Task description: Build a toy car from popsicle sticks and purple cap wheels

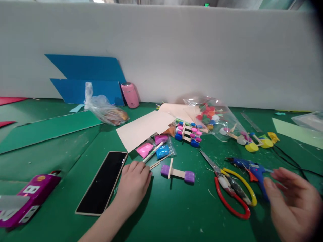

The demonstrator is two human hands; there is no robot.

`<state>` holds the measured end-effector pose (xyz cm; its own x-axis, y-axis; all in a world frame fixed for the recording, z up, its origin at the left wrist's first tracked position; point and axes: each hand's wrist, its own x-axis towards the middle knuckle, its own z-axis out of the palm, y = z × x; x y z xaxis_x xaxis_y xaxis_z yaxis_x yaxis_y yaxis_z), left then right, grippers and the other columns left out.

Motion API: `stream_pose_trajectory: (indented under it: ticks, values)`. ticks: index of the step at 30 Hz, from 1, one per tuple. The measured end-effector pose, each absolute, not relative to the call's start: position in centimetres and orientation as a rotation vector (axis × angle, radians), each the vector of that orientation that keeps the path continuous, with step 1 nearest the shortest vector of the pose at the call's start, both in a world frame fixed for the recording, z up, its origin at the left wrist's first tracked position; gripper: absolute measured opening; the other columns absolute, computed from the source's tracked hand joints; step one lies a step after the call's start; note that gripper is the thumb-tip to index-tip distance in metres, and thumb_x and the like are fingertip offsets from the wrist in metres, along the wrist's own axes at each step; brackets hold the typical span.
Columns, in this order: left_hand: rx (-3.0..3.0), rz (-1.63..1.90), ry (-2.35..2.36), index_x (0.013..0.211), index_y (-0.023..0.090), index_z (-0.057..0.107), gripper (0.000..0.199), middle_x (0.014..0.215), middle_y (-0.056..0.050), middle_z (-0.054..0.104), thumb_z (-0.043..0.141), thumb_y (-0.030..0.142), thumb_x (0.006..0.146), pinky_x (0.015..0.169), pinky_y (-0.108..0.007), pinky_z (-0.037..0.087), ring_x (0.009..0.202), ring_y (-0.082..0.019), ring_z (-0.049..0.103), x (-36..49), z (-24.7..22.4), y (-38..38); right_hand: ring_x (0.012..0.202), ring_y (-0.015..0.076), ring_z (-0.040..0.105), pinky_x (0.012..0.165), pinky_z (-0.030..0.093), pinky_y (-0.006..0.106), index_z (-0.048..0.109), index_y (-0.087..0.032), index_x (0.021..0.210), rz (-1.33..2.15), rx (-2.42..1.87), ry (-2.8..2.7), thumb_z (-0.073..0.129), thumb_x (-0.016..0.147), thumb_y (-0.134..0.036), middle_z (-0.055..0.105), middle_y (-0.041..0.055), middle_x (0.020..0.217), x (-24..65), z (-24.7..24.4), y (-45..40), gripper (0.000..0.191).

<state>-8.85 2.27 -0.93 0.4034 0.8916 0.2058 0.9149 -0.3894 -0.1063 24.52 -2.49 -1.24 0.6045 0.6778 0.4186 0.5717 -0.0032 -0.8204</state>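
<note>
My left hand [135,181] rests on the table beside the phone [103,183], its fingers curled down and their tips hidden. Thin wooden sticks [159,162] and a pale rod [152,153] reach from beside those fingers; whether they are gripped does not show. Just right of it lies a small piece [178,173] of craft sticks with purple clay ends. Over at the right, my right hand [294,201] has its thumb and fingers apart, close to the handle and rear of the blue glue gun [252,168]. Red-and-yellow-handled scissors [230,188] lie left of the gun.
Clay packets [163,151], pale paper [143,129] and a stick model with coloured ends [188,133] lie mid-table. A clear bag [214,117] and yellow-ended piece [258,144] are farther right. A purple device [32,198] sits left; a pink flask [130,95] stands behind.
</note>
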Motion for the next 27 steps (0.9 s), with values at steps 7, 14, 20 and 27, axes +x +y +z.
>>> stream_pose_trajectory:
  ticks: [7, 14, 20, 27]
  values:
    - [-2.42, 0.034, -1.493, 0.063, 0.013, 0.061, 0.022, 0.064, -0.008, 0.059, 0.046, 0.001, 0.075, 0.06, -0.038, 0.032, 0.067, -0.025, 0.053, -8.1, -2.2, 3.1, 0.082, 0.0197, 0.054, 0.076, 0.045, 0.039, 0.052, -0.019, 0.11, 0.267, -1.633, -1.07, 0.059, 0.074, -0.033, 0.053, 0.007, 0.098, 20.9, -0.9, -1.7, 0.039]
    - [-2.406, 0.047, -1.475, 0.059, 0.013, 0.06, 0.022, 0.059, -0.008, 0.06, 0.046, 0.0, 0.071, 0.056, -0.036, 0.032, 0.062, -0.025, 0.054, -7.6, -2.0, 3.9, 0.081, 0.0184, 0.054, 0.071, 0.048, 0.035, 0.052, -0.022, 0.105, 0.349, -1.644, -1.298, 0.054, 0.078, -0.031, 0.051, 0.0067, 0.103, 19.6, -1.4, -1.4, 0.029]
    - [-2.375, -0.068, -1.536, 0.062, 0.015, 0.057, 0.018, 0.058, -0.007, 0.059, 0.046, 0.012, 0.076, 0.055, -0.034, 0.035, 0.059, -0.023, 0.054, -8.4, -1.0, 3.9, 0.082, 0.0176, 0.055, 0.07, 0.049, 0.03, 0.047, -0.024, 0.109, 0.514, -1.608, -1.54, 0.048, 0.082, -0.028, 0.051, 0.0066, 0.103, 17.5, -1.5, -1.4, 0.027]
    - [-2.362, -1.113, -2.224, 0.077, 0.02, 0.051, 0.004, 0.067, 0.002, 0.056, 0.047, 0.022, 0.078, 0.053, -0.021, 0.041, 0.057, -0.013, 0.053, -8.6, 1.3, -0.4, 0.103, 0.0255, 0.048, 0.085, 0.042, 0.042, 0.043, -0.017, 0.119, 0.478, -1.501, -2.101, 0.052, 0.079, -0.022, 0.055, 0.0112, 0.112, 15.3, -2.3, 0.3, 0.041]
